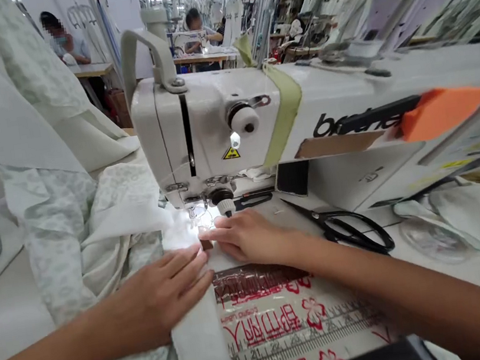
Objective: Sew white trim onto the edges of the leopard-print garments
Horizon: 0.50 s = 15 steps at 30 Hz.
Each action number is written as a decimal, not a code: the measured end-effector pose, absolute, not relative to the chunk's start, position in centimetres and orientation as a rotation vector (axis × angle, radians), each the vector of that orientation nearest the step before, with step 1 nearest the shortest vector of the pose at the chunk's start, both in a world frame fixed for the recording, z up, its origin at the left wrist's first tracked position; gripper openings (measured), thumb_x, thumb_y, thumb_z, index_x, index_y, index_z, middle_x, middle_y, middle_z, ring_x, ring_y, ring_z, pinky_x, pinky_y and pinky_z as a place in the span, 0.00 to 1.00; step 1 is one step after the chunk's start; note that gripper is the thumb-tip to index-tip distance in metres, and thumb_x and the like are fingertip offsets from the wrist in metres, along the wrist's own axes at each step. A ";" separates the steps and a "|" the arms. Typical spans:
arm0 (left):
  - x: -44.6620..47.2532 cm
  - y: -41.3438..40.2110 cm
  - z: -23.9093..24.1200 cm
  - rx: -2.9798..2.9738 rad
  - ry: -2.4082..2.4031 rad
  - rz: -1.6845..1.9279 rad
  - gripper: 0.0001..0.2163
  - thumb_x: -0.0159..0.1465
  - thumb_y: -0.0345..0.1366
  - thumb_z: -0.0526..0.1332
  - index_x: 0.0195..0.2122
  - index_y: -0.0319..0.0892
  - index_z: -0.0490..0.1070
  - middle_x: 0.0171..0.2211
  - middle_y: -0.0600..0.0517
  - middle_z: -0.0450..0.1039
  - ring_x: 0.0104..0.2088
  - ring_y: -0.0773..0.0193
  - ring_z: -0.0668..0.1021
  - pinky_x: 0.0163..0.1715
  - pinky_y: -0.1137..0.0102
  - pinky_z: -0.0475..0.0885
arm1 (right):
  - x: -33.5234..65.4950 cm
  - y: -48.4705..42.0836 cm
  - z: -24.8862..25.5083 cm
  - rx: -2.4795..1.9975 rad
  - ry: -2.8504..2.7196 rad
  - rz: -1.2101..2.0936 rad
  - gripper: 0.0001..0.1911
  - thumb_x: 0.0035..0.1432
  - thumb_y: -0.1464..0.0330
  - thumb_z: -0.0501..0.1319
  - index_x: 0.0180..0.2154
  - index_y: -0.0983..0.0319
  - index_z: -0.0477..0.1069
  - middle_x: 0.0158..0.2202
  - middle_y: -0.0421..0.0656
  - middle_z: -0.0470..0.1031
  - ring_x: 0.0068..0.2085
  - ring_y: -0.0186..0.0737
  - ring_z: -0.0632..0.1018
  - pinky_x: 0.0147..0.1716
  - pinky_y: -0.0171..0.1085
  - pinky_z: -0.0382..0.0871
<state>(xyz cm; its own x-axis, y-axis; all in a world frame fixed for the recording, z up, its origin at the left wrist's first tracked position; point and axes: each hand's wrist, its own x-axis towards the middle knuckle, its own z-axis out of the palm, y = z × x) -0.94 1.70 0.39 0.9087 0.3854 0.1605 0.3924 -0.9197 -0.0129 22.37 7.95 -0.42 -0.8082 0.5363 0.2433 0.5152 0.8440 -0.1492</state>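
My left hand (162,295) lies flat with its fingers stretched over a white fabric strip (201,352), which runs toward the presser foot (192,213) of the sewing machine (214,124). Close to the bright needle area, my right hand (250,235) rests palm down, fingers extended. Between the fingertips of both hands sits a small brown piece (205,244); the right index finger touches it or lies just above it. Patterned pale green fabric (106,216) is heaped to the left of the needle. Glare hides the needle tip and the stitch line.
Black scissors (358,229) lie right of my right hand, and black thread snips (254,200) behind it. A ruler-marked sheet (287,328) with red print covers the table front. White scraps (463,214) lie at the right. Two people (196,31) (69,43) sit at tables behind.
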 end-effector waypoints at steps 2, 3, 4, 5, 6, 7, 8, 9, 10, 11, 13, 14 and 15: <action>-1.4 1.1 0.1 -3.042 -0.676 -0.302 0.22 0.63 0.24 0.46 0.59 0.35 0.57 0.57 0.40 0.63 0.62 0.53 0.59 0.58 0.57 0.63 | 22.3 8.3 -1.2 -0.799 -2.692 0.102 0.15 0.59 0.73 0.52 0.44 0.57 0.72 0.28 0.38 0.73 0.24 0.30 0.67 0.24 0.33 0.52; -1.8 0.9 0.0 -3.066 -0.698 -0.308 0.23 0.63 0.24 0.45 0.60 0.37 0.55 0.58 0.42 0.62 0.62 0.55 0.59 0.59 0.58 0.62 | 22.3 8.3 -1.5 -0.793 -2.667 0.106 0.15 0.59 0.73 0.52 0.44 0.57 0.72 0.29 0.38 0.74 0.25 0.30 0.67 0.24 0.34 0.52; -2.1 0.7 0.0 -3.100 -0.709 -0.293 0.23 0.64 0.24 0.45 0.61 0.37 0.54 0.59 0.43 0.61 0.63 0.56 0.58 0.59 0.59 0.62 | 22.4 8.3 -1.8 -0.785 -2.654 0.113 0.15 0.59 0.72 0.52 0.44 0.57 0.73 0.30 0.38 0.74 0.26 0.30 0.67 0.25 0.34 0.52; -2.3 0.5 0.0 -3.125 -0.712 -0.272 0.24 0.64 0.25 0.44 0.62 0.38 0.53 0.60 0.43 0.60 0.63 0.55 0.57 0.60 0.58 0.61 | 22.5 8.3 -1.9 -0.776 -2.652 0.125 0.14 0.59 0.72 0.52 0.44 0.57 0.73 0.31 0.38 0.75 0.26 0.31 0.68 0.25 0.34 0.53; -2.4 0.4 0.1 -3.132 -0.717 -0.256 0.24 0.64 0.26 0.44 0.62 0.38 0.53 0.60 0.44 0.59 0.63 0.55 0.57 0.60 0.57 0.61 | 22.6 8.3 -2.0 -0.777 -2.651 0.137 0.14 0.60 0.71 0.52 0.43 0.58 0.73 0.31 0.38 0.75 0.27 0.31 0.68 0.25 0.34 0.53; -2.4 0.2 0.2 -3.127 -0.720 -0.242 0.24 0.63 0.26 0.44 0.62 0.38 0.53 0.60 0.43 0.60 0.63 0.54 0.57 0.60 0.57 0.61 | 22.7 8.3 -2.1 -0.786 -2.650 0.153 0.14 0.60 0.71 0.52 0.43 0.58 0.73 0.32 0.38 0.75 0.27 0.31 0.69 0.25 0.33 0.53; -2.3 0.1 0.3 -3.122 -0.697 -0.226 0.24 0.63 0.26 0.45 0.62 0.37 0.53 0.59 0.43 0.61 0.63 0.53 0.57 0.60 0.56 0.61 | 22.8 8.3 -2.1 -0.800 -2.648 0.170 0.14 0.60 0.71 0.51 0.44 0.58 0.72 0.33 0.38 0.74 0.28 0.31 0.69 0.26 0.33 0.54; -2.1 -0.1 0.4 -3.114 -0.659 -0.206 0.24 0.63 0.26 0.46 0.62 0.36 0.53 0.58 0.43 0.62 0.62 0.53 0.58 0.60 0.57 0.61 | 22.8 8.3 -2.1 -0.814 -2.641 0.182 0.14 0.61 0.72 0.51 0.44 0.58 0.72 0.33 0.39 0.74 0.28 0.31 0.69 0.26 0.33 0.54; -1.9 -0.4 0.6 -3.106 -0.627 -0.188 0.25 0.63 0.26 0.46 0.62 0.36 0.54 0.58 0.43 0.63 0.62 0.53 0.58 0.60 0.58 0.62 | 22.8 8.3 -2.1 -0.820 -2.629 0.185 0.15 0.61 0.72 0.50 0.44 0.59 0.72 0.34 0.39 0.74 0.30 0.31 0.70 0.27 0.33 0.56; -1.7 -0.7 0.7 -3.100 -0.611 -0.178 0.24 0.63 0.25 0.46 0.62 0.36 0.54 0.58 0.44 0.63 0.62 0.54 0.59 0.60 0.58 0.62 | 22.8 8.2 -2.1 -0.810 -2.616 0.178 0.15 0.62 0.72 0.49 0.43 0.59 0.72 0.35 0.40 0.73 0.31 0.32 0.70 0.28 0.33 0.57; -1.4 -1.3 0.8 -3.093 -0.643 -0.183 0.24 0.63 0.24 0.45 0.61 0.37 0.55 0.58 0.46 0.62 0.62 0.55 0.60 0.60 0.60 0.62 | 22.8 7.9 -2.0 -0.738 -2.602 0.161 0.15 0.61 0.72 0.49 0.43 0.61 0.72 0.37 0.42 0.72 0.35 0.34 0.70 0.31 0.35 0.60; -1.4 -1.6 0.9 -3.085 -0.678 -0.201 0.24 0.63 0.24 0.44 0.61 0.38 0.56 0.59 0.47 0.61 0.62 0.56 0.59 0.60 0.61 0.62 | 22.7 7.8 -1.9 -0.681 -2.611 0.160 0.14 0.61 0.72 0.50 0.43 0.62 0.72 0.39 0.43 0.71 0.37 0.35 0.70 0.33 0.35 0.62; -1.3 -2.0 0.8 -3.074 -0.692 -0.229 0.24 0.63 0.23 0.44 0.60 0.37 0.57 0.59 0.47 0.61 0.62 0.56 0.59 0.60 0.61 0.62 | 22.6 7.6 -1.8 -0.612 -2.637 0.166 0.14 0.61 0.72 0.50 0.43 0.62 0.72 0.39 0.44 0.70 0.38 0.36 0.69 0.36 0.36 0.63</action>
<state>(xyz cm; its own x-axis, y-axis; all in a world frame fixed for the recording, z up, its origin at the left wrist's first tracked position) -1.33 -1.96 0.85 0.8936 0.4274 0.1369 0.4248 -0.9039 0.0491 22.59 7.55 -1.76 -0.8122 0.4441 0.3783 0.3932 0.8958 -0.2075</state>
